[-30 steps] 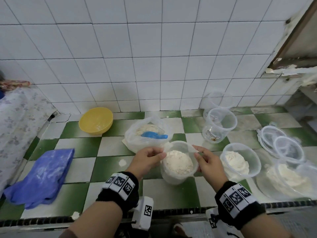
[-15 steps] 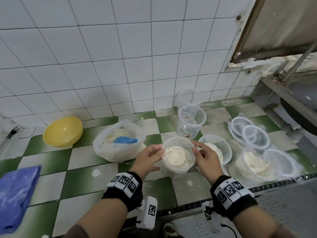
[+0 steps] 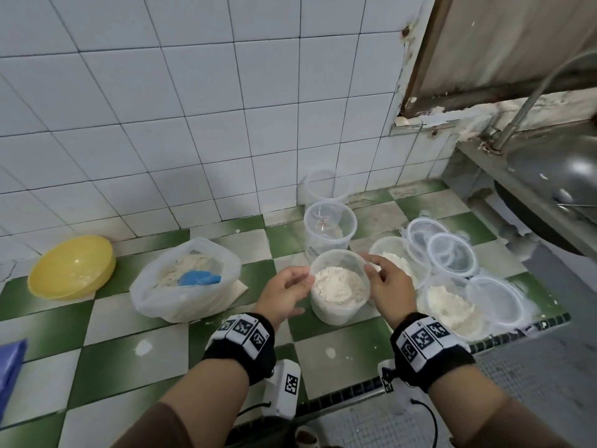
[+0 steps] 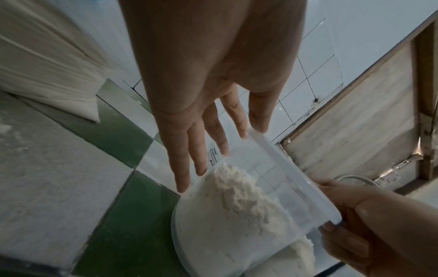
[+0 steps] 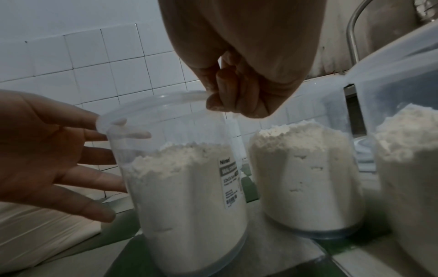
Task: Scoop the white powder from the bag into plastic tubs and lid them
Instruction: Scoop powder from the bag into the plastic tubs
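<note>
The left hand (image 3: 284,291), fingers straight, touches the near tub (image 3: 337,305) of white powder (image 3: 338,286) on the tabletop (image 3: 106,363); the right hand (image 3: 389,284) pinches its rim. Left of the left hand sits the bag (image 3: 184,282); beyond the tub, empty tubs (image 3: 329,229).

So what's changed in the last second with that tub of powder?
Little: the camera swung right, bringing a metal sink into view. The left hand opened, fingers now straight against the tub. The right hand still pinches its rim. The tub stays unlidded, between both hands.
</note>
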